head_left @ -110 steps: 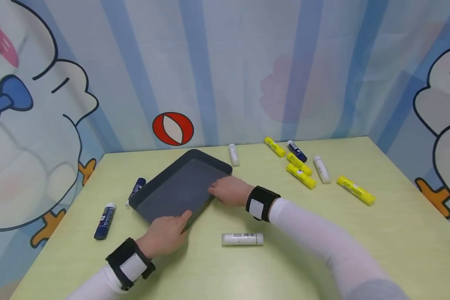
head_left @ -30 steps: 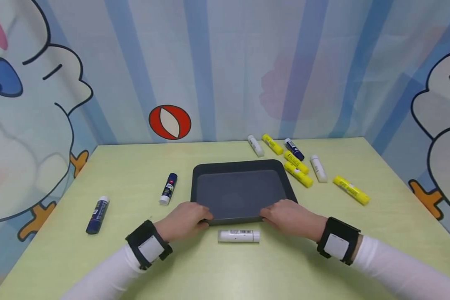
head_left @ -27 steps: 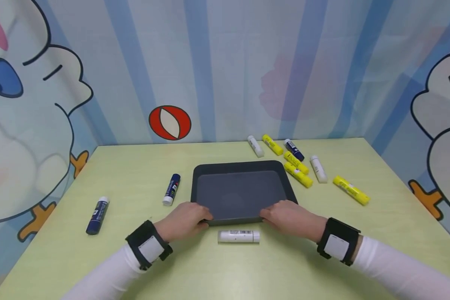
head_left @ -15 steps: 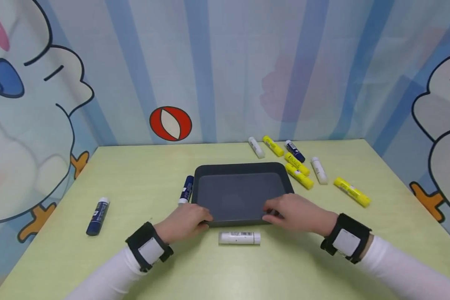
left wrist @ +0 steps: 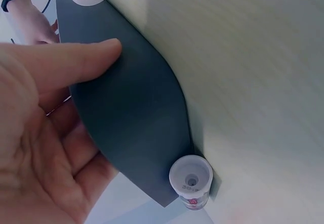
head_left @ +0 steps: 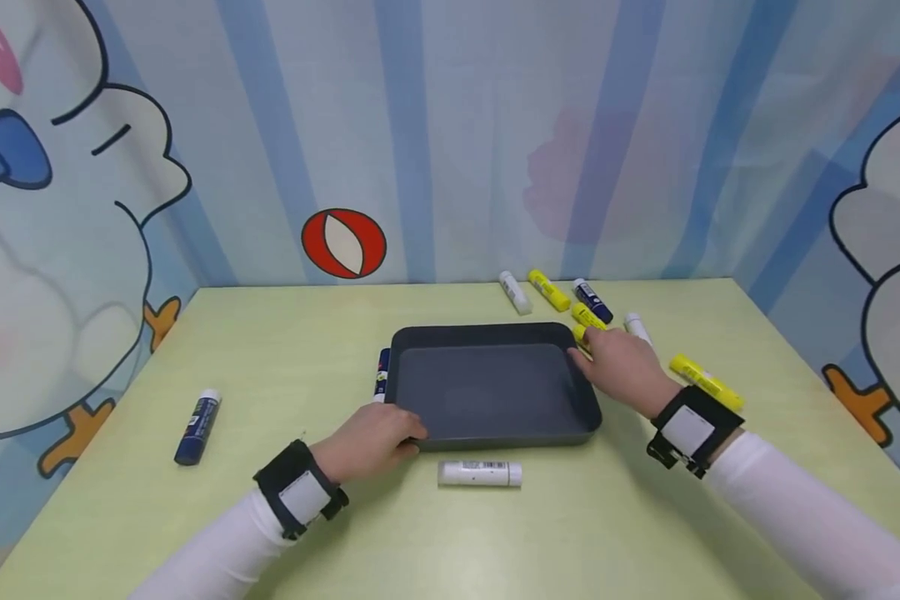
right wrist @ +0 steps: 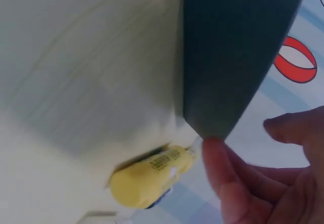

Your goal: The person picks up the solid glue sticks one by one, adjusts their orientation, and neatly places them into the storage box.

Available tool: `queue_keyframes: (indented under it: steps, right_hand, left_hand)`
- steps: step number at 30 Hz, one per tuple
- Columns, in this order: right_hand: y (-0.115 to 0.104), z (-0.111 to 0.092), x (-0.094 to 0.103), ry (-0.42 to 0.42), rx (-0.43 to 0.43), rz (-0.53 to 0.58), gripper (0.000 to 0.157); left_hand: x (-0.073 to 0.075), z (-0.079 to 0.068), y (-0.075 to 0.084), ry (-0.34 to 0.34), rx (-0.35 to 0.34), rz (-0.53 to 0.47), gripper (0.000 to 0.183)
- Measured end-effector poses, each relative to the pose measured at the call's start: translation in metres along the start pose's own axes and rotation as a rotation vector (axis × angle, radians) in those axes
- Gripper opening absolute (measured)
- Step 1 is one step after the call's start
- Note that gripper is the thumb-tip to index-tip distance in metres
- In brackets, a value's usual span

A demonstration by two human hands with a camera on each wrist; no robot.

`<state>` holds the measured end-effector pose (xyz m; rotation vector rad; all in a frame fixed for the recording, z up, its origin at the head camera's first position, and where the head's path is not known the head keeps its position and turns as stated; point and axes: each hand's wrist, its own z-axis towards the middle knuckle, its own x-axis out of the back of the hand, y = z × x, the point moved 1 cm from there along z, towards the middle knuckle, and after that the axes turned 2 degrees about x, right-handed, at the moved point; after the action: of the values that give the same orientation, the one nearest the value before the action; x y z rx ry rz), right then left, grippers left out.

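Observation:
A dark grey rectangular tray [head_left: 487, 392] lies on the table. My left hand [head_left: 367, 440] pinches its front left wall; in the left wrist view the thumb lies outside the tray wall [left wrist: 131, 97], with the fingers behind the rim. At the tray's right side my right hand [head_left: 626, 367] has its thumb apart and fingers at the far right corner, holding nothing. That hand partly covers a yellow glue stick [head_left: 580, 335], seen beyond the fingers as a yellow tube [right wrist: 152, 176] in the right wrist view. A navy glue stick [head_left: 381, 375] touches or nearly touches the tray's left side.
A white glue stick [head_left: 480, 473] lies before the tray; another navy glue stick [head_left: 197, 427] is far left. Behind and right lie a white stick [head_left: 515, 292], yellow sticks [head_left: 549, 290] [head_left: 705, 381] and a navy one [head_left: 592, 300]. A printed curtain [head_left: 457, 142] backs the table.
The tray has shifted right and straightened since the earliest frame. The left navy glue stick has rolled right to the tray. My right hand has released the front edge and moved to the right side.

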<state>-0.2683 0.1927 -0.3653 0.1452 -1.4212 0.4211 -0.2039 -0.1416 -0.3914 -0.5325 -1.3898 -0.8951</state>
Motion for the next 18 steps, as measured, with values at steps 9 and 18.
queue_keyframes:
  steps: [9, 18]
  right_hand:
    - [0.006, 0.014, -0.017, -0.199, -0.092, 0.188, 0.020]
    - [0.004, 0.018, -0.023, -0.234, -0.122, 0.196, 0.016]
  left_hand:
    - [0.000, 0.000, 0.000, 0.001, 0.007, 0.006, 0.026]
    - [0.002, 0.000, 0.002, -0.019, 0.021, 0.000, 0.022]
